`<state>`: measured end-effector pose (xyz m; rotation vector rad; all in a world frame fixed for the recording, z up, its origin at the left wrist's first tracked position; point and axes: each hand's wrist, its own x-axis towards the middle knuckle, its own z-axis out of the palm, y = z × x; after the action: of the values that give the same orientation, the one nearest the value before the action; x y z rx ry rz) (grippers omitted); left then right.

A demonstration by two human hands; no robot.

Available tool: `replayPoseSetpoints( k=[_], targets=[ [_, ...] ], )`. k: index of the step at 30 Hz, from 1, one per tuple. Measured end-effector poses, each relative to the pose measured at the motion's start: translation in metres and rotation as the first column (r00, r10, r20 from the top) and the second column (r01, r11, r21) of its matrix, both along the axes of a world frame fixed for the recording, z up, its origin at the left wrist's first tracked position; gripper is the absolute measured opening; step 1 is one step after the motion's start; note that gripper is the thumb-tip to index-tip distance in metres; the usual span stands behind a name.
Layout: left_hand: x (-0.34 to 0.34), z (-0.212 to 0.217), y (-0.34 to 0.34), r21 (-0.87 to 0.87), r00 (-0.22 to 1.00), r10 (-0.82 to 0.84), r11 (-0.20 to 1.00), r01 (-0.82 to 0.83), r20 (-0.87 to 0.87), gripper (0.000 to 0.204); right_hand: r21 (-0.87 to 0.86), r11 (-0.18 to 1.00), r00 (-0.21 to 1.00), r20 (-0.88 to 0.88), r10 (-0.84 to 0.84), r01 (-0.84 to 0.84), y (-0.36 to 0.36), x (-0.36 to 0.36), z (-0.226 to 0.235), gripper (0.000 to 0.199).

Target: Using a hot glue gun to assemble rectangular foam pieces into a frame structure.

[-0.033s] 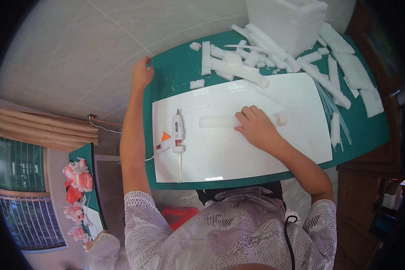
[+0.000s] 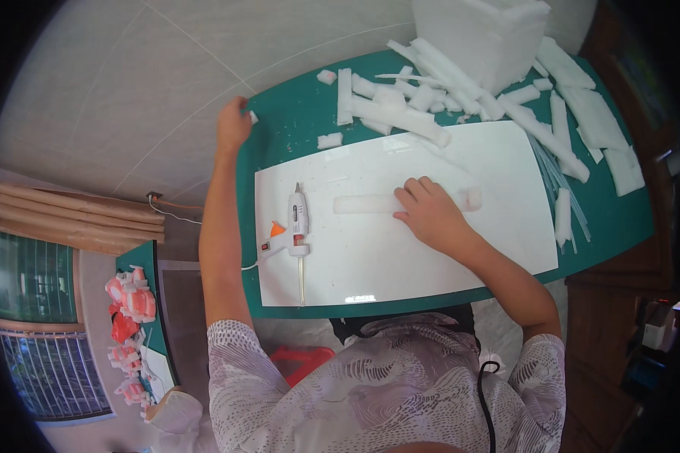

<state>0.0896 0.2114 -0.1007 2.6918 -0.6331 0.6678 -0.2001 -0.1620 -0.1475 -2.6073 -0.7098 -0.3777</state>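
Note:
My left hand [image 2: 234,127] reaches to the far left edge of the table. Its fingers are closed on a small white foam piece [image 2: 254,118]. On the white board [image 2: 370,264], my right hand [image 2: 431,210] lies over a flat white foam strip [image 2: 364,204], fingers together and thumb at its near edge, holding it. The strip's middle is hidden under that hand. A foam end with a pinkish tint [image 2: 473,199] shows just right of the hand. Between my arms, at the board's left, lies a white hot glue gun [image 2: 299,215] with a clear glue stick [image 2: 302,279] sticking out.
White foam strips and offcuts [image 2: 400,115] are heaped at the back of the green table [image 2: 291,113]. A large white foam block [image 2: 480,45] stands behind them. Thin clear sticks [image 2: 563,185] lie at the right. Pink and red pieces [image 2: 134,298] sit on a side table.
My left hand has shifted slightly left, and the small foam piece now shows at its fingertips. My right hand stays on the strip.

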Motion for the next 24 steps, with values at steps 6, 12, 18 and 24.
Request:
replayPoseSetpoints(
  k=[6, 12, 18, 24],
  targets=[
    [0.016, -0.015, 0.024, -0.029, 0.968, 0.240, 0.970, -0.242, -0.078, 0.028, 0.000, 1.000, 1.000, -0.013, -0.002, 0.002, -0.005, 0.002, -0.002, 0.035],
    [0.030, -0.039, 0.011, -0.010, 0.893, 0.404, 0.910, -0.413, -0.198, 0.043, -0.007, 1.000, 1.000, -0.019, -0.013, 0.013, -0.004, 0.002, -0.001, 0.031],
    [0.047, -0.054, 0.021, 0.125, 0.918, 0.337, 0.940, -0.317, -0.206, 0.046, 0.044, 0.999, 1.000, -0.008, 0.003, -0.003, -0.002, 0.000, 0.000, 0.035],
    [0.032, -0.030, 0.000, -0.146, 0.944, 0.095, 0.978, -0.148, -0.317, 0.043, 0.033, 0.999, 1.000, -0.016, -0.001, 0.002, -0.005, 0.003, -0.003, 0.035]
  ],
)
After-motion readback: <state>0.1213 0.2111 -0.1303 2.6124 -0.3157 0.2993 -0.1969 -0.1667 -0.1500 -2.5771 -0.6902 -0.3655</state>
